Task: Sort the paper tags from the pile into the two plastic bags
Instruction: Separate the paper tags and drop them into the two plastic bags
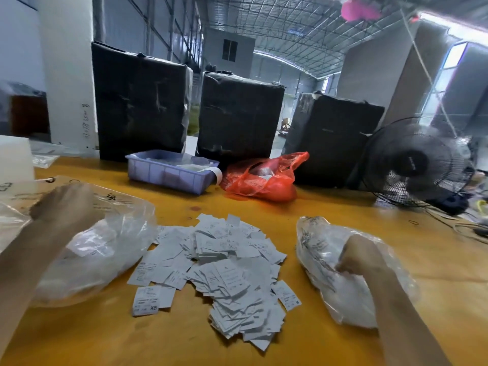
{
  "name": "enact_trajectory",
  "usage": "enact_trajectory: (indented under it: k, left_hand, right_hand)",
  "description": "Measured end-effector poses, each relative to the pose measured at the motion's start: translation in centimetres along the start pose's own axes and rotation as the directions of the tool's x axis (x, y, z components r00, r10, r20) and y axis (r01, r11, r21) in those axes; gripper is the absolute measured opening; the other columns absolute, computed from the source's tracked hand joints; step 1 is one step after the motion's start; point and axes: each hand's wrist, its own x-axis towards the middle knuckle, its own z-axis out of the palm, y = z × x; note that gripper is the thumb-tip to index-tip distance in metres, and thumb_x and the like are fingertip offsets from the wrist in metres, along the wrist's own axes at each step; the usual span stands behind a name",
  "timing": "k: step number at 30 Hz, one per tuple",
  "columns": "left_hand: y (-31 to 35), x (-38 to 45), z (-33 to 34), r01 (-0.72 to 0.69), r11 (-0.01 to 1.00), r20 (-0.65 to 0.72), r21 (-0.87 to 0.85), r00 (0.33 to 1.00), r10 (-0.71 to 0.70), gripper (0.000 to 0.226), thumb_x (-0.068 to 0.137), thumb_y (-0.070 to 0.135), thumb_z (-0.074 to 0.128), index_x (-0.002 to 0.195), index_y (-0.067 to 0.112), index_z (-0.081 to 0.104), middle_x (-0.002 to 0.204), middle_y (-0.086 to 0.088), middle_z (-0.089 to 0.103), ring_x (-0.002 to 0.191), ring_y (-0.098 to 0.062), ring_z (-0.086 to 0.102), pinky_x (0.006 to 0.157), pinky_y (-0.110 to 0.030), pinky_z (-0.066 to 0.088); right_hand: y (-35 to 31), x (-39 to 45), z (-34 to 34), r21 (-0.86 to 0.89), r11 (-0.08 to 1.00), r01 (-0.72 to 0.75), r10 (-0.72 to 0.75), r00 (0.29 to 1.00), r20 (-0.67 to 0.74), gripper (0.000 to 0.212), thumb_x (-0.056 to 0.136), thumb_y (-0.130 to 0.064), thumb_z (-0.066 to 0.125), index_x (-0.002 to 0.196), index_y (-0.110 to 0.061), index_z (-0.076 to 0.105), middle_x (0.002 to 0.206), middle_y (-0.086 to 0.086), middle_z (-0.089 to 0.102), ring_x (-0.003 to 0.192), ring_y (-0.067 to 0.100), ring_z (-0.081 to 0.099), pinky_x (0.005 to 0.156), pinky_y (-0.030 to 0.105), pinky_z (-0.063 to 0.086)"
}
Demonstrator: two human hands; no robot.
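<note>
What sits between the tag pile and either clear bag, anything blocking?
Nothing visible. The tag pile lies on bare table between the left bag and right bag. Both hands, left and right, are at the bags, not the pile.

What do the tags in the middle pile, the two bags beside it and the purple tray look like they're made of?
Tags: thin white matte paper, printed, with cut edges, lying flat or slightly curled.
Left bag and right bag: thin clear plastic film, crinkled and glossy, the contents showing through.
Purple tray: apparently rigid moulded plastic, with straight ribbed walls and a dull sheen.
</note>
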Motion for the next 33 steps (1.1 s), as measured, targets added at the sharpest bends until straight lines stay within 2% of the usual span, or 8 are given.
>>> enact_trajectory:
  k: [5,8,12,16,19,22,27,33]
  left_hand:
    - [2.3,0.8,0.3,-0.059,0.975,0.005,-0.216,0.998,0.062,0.044,0.071,0.021,0.082,0.101,-0.002,0.058,0.096,-0.025,0.061,0.09,-0.042,0.058,0.08,-0.052,0.052]
    - [4.7,-1.4,-0.4,-0.248,0.953,-0.145,-0.176,0.964,0.224,0.049,0.075,0.024,0.078,0.116,0.006,0.058,0.108,-0.02,0.063,0.095,-0.038,0.059,0.079,-0.048,0.052]
    - [8.7,-7.2,-1.8,-0.508,0.768,-0.232,-0.39,0.862,0.452,0.028,0.08,0.02,0.073,0.106,0.011,0.066,0.095,-0.005,0.067,0.083,-0.017,0.061,0.065,-0.024,0.045]
    - [12.1,-11.8,-1.7,-0.215,0.576,0.178,-0.789,0.817,0.548,0.027,0.078,0.041,0.065,0.096,0.021,0.064,0.09,0.005,0.069,0.083,-0.006,0.064,0.066,-0.017,0.048]
    - [13.6,-14.0,-0.2,0.134,0.441,0.405,-0.887,0.683,0.607,0.046,0.066,0.046,0.063,0.097,0.013,0.066,0.095,-0.007,0.073,0.083,-0.013,0.069,0.074,-0.021,0.055]
    - [14.2,-14.9,1.1,0.254,0.387,0.456,-0.886,0.621,0.638,0.052,0.061,0.046,0.07,0.097,0.009,0.069,0.093,-0.008,0.074,0.083,-0.016,0.071,0.071,-0.022,0.056]
    - [13.4,-14.4,2.3,0.225,0.432,0.444,-0.873,0.733,0.516,0.014,0.073,0.011,0.078,0.084,0.004,0.072,0.067,-0.009,0.07,0.059,-0.011,0.064,0.055,-0.018,0.05]
    - [12.8,-13.5,3.0,0.283,0.394,0.443,-0.875,0.797,0.41,0.011,0.071,0.004,0.078,0.078,0.004,0.07,0.064,-0.008,0.069,0.059,-0.014,0.066,0.061,-0.023,0.055]
  right_hand:
    - [0.6,0.9,0.0,0.136,0.991,-0.006,0.009,1.0,-0.024,0.01,0.08,-0.001,0.07,0.084,0.007,0.072,0.075,0.019,0.072,0.06,0.023,0.066,0.068,0.038,0.057]
    - [0.1,0.8,-1.4,0.29,0.957,0.032,-0.017,0.998,-0.054,0.012,0.084,-0.001,0.065,0.076,0.007,0.069,0.071,0.018,0.07,0.053,0.022,0.062,0.059,0.034,0.056]
    - [-3.2,-1.8,-3.4,0.771,0.628,0.106,-0.242,0.968,0.065,0.015,0.092,-0.01,0.059,0.085,0.0,0.068,0.073,0.012,0.073,0.054,0.013,0.067,0.045,0.019,0.049]
    - [-6.5,-4.4,-3.5,0.909,0.413,0.06,-0.529,0.828,0.186,0.019,0.079,-0.028,0.066,0.084,-0.013,0.076,0.078,0.003,0.073,0.064,0.013,0.067,0.053,0.02,0.05]
    - [-8.8,-5.5,-1.8,0.909,0.415,0.041,-0.613,0.751,0.245,0.023,0.07,-0.032,0.071,0.083,-0.016,0.078,0.069,-0.003,0.065,0.059,0.008,0.058,0.055,0.021,0.047]
    - [-10.5,-6.2,0.4,0.904,0.427,0.034,-0.631,0.727,0.271,0.021,0.074,-0.027,0.072,0.087,-0.011,0.076,0.064,-0.002,0.06,0.055,0.008,0.052,0.054,0.02,0.044]
    - [-11.6,-6.8,2.3,0.918,0.396,0.014,-0.646,0.715,0.268,0.017,0.068,-0.021,0.077,0.077,-0.007,0.074,0.057,0.002,0.062,0.049,0.009,0.054,0.048,0.018,0.045]
    - [-11.0,-6.3,2.5,0.903,0.429,-0.027,-0.626,0.712,0.319,0.013,0.073,-0.016,0.077,0.083,-0.008,0.074,0.072,0.005,0.071,0.06,0.011,0.063,0.056,0.018,0.05]
